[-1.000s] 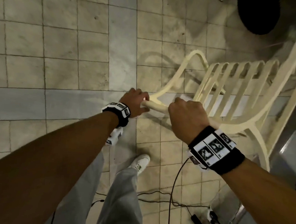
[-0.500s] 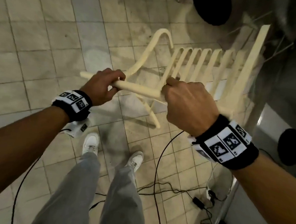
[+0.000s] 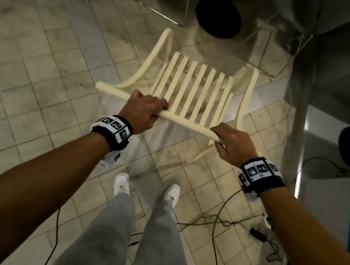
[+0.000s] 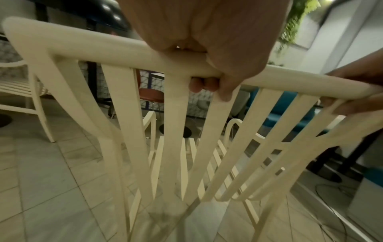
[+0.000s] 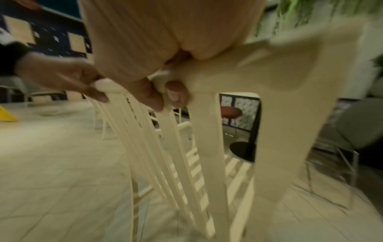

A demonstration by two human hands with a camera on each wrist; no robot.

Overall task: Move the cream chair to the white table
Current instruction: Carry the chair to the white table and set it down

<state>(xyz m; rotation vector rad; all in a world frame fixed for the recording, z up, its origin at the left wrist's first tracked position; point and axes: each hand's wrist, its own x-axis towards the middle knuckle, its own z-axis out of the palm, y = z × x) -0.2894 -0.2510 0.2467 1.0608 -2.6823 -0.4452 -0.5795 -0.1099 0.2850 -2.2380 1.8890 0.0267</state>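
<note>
Held the cream chair (image 3: 195, 86) by its top rail (image 3: 183, 120), above the tiled floor (image 3: 41, 66). Left hand (image 3: 143, 112) and right hand (image 3: 233, 145) both wrapped fingers (image 4: 204, 84) round that rail. Looked stiff and light. Best gripped right there.

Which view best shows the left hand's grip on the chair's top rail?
Left wrist: the left hand wraps the cream chair's top rail, fingertips visible underneath. Head view shows only knuckles from above. Right wrist view is blurred; that hand sits small at the left edge.
</note>
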